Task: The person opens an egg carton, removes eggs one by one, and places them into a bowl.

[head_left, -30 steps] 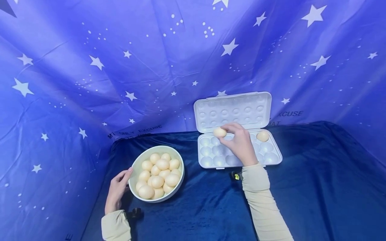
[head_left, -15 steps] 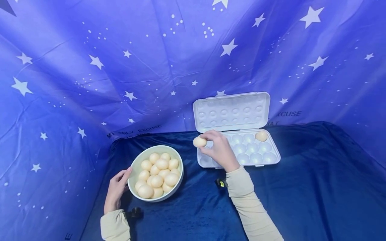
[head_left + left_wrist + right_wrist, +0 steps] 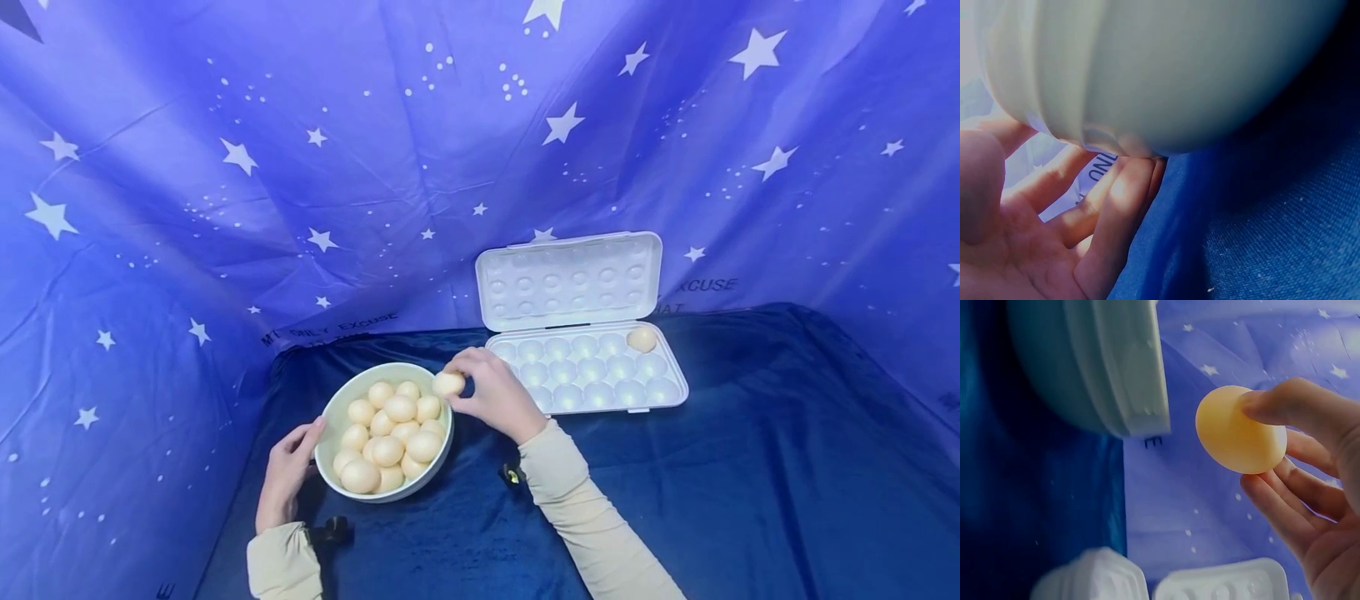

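In the head view a pale green bowl (image 3: 337,417) holds a heap of cream-coloured eggs (image 3: 387,451). My left hand (image 3: 287,475) holds the bowl at its left side, thumb at the rim; the left wrist view shows fingers (image 3: 1119,194) against its outer wall. Between thumb and fingers of my right hand (image 3: 495,396) is an egg (image 3: 1235,431), which overlaps the bowl's right rim in the head view. In the right wrist view, the egg appears apart from the bowl wall (image 3: 1129,375). A white egg carton (image 3: 660,404) lies with its lid up, one egg (image 3: 641,338) in its far right corner.
A dark blue cloth (image 3: 720,492) covers the table. Behind it hangs a purple-blue curtain (image 3: 390,167) with white stars, and the carton's raised lid (image 3: 570,283) stands close to it. Small black devices (image 3: 512,475) sit at both wrists.
My right hand has carried the egg leftward and down, from over the carton to the bowl's right rim. My left hand stays at the bowl. The head view has shifted slightly.
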Action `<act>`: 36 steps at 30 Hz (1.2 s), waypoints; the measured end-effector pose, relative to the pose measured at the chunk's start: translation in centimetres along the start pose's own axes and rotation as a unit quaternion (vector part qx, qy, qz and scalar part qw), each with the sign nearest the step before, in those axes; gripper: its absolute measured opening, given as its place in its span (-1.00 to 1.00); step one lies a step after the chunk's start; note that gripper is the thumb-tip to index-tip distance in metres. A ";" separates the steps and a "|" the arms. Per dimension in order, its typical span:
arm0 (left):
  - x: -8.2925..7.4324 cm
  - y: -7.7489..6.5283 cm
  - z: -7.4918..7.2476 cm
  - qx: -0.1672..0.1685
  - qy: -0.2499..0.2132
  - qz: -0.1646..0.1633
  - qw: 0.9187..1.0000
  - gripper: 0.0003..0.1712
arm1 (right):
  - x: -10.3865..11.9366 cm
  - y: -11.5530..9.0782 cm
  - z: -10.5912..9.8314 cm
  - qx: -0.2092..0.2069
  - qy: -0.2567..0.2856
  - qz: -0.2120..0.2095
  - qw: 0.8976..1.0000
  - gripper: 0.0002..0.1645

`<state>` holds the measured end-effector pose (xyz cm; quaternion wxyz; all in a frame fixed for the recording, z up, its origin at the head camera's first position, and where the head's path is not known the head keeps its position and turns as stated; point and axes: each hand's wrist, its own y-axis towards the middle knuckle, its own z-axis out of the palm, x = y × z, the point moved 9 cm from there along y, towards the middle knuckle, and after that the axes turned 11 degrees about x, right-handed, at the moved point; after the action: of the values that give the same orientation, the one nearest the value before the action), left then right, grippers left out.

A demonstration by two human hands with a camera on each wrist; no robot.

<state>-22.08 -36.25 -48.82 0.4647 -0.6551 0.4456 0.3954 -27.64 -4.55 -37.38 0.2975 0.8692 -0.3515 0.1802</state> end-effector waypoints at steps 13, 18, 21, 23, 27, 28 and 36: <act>0.1 0.0 -0.1 -0.001 0.002 -0.001 1.000 -0.50 | 1.5 1.6 4.8 0.107 -0.027 0.004 0.994 -0.62; 0.1 0.0 0.0 0.001 -0.008 -0.001 1.000 -0.61 | 1.8 1.7 6.0 0.119 -0.046 -0.002 0.992 -0.62; 0.0 -0.1 0.0 0.004 -0.008 -0.001 1.000 -0.63 | 1.8 1.6 6.4 0.119 -0.047 -0.004 0.992 -0.63; 0.0 -0.1 0.1 0.005 -0.006 0.000 1.000 -0.60 | 1.8 1.5 6.7 0.119 -0.049 -0.005 0.992 -0.64; 0.0 0.0 0.0 0.004 0.002 0.000 1.000 -0.50 | 1.8 1.4 7.3 0.124 -0.063 -0.004 0.990 -0.67; 0.0 0.0 0.0 0.003 0.002 0.000 1.000 -0.48 | 1.8 1.4 7.4 0.125 -0.069 -0.004 0.990 -0.67; 0.1 0.0 -0.1 0.005 0.006 -0.005 1.000 -0.41 | 2.1 1.2 7.4 0.130 -0.075 -0.001 0.989 -0.66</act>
<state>-22.06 -36.34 -48.94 0.4669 -0.6574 0.4473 0.3869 -26.25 -11.07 -41.40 0.1551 0.9120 -0.3450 0.1586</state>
